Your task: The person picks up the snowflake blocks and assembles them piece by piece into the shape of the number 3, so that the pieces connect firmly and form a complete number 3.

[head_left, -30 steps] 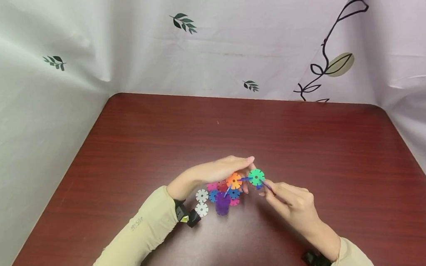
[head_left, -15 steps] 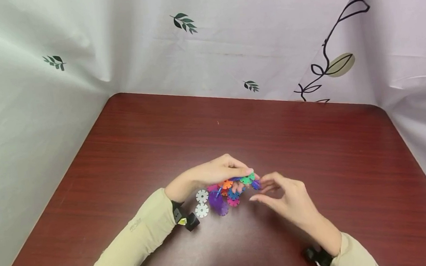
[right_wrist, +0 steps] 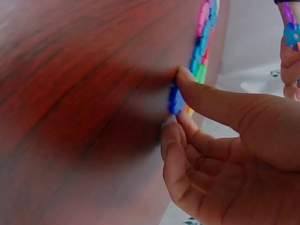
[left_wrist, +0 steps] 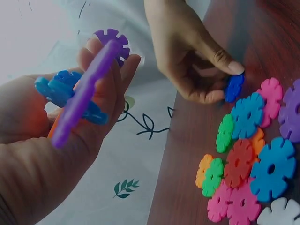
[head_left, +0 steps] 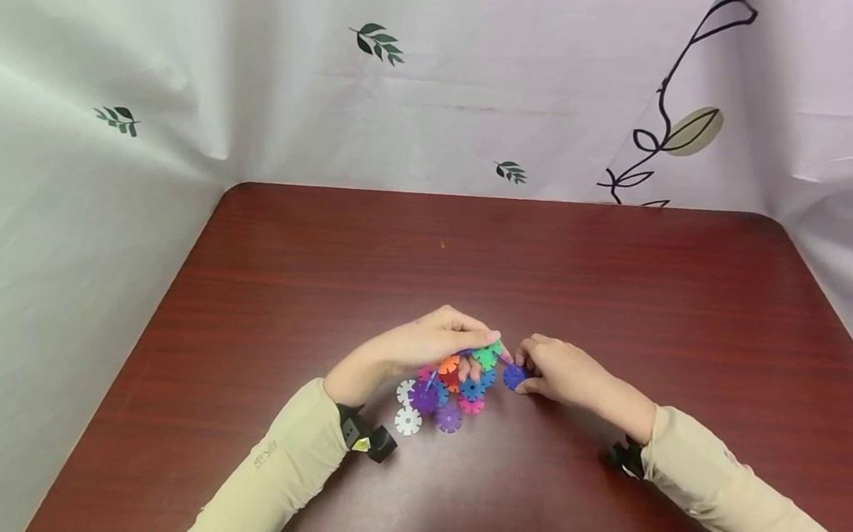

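Observation:
My left hand holds a joined chain of notched plastic discs above the table. In the head view an orange disc, a green disc and a purple disc show along it. Edge-on, a purple disc crosses a light blue disc in the left wrist view; my palm hides part of the chain. To the right, my right hand pinches a dark blue disc between thumb and fingers. That disc stands tilted close to the tabletop, beside the loose discs.
Several loose discs lie grouped under my left hand: white, purple, pink, blue, red and green. The reddish-brown table meets a white patterned curtain at the back and sides.
My left hand has drawn the chain slightly left and tilted it. My right hand has let go of the chain's right end and now pinches the dark blue disc.

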{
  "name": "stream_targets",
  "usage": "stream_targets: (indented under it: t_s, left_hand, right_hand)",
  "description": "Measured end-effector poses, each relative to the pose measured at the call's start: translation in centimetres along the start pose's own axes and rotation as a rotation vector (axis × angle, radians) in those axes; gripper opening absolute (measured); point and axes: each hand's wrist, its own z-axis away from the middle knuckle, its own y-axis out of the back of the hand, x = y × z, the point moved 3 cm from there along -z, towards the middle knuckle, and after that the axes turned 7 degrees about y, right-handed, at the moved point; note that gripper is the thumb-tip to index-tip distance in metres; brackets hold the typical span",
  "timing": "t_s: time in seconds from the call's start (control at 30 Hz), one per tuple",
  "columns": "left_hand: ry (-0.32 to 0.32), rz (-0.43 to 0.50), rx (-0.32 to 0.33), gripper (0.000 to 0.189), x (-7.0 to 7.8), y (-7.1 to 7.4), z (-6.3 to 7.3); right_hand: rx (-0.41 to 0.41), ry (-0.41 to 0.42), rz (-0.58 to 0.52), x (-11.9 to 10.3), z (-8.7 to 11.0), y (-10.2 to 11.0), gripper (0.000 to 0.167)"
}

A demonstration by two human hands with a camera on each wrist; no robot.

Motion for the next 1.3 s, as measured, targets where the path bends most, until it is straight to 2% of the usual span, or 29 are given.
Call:
stream_targets:
  t_s: [0.1, 0.23, 0.33, 0.5, 0.67, 0.8, 0.93, 1.07, 1.3]
  left_hand:
    - [0.010, 0.024, 0.025, 0.030, 0.0, 0.1, 0.2]
    - [-0.002, 0.005, 0.046, 0.029, 0.1, 0.2, 0.2]
    - [-0.007, -0.010, 0.071, 0.028, 0.2, 0.3, 0.2]
    - [-0.015, -0.014, 0.109, 0.028, 0.3, 0.4, 0.2]
    - [-0.032, -0.016, 0.102, 0.030, 0.3, 0.2, 0.0]
    - [-0.042, -0.013, 0.110, 0.029, 0.4, -0.1, -0.1]
    - [-0.047, -0.020, 0.125, 0.029, 0.4, -0.3, -0.1]
    - [-0.058, 0.003, 0.114, 0.031, 0.4, -0.4, -0.2]
    - [-0.047, 0.064, 0.072, 0.032, 0.2, -0.6, -0.5]
  right_hand:
    - [-0.001, 0.023, -0.108, 0.2, 0.1, 0.0, 0.022]
    - [-0.020, 0.090, -0.400, 0.2, 1.1, 0.3, 0.009]
    - [-0.025, 0.105, -0.622, -0.3, 2.2, 1.0, 0.018]
    - [0.082, 0.130, -0.767, -1.5, 3.0, 1.5, 0.024]
    - [0.223, 0.208, -0.860, -2.0, 3.2, 1.1, 0.023]
    - [0.310, 0.239, -0.917, -2.3, 3.2, 0.8, 0.023]
    - [0.401, 0.209, -0.925, -2.7, 3.4, 0.3, 0.022]
    - [0.474, 0.144, -0.914, -3.2, 3.5, -0.1, 0.021]
    - [0.514, 0.102, -0.847, -4.0, 3.7, 0.0, 0.023]
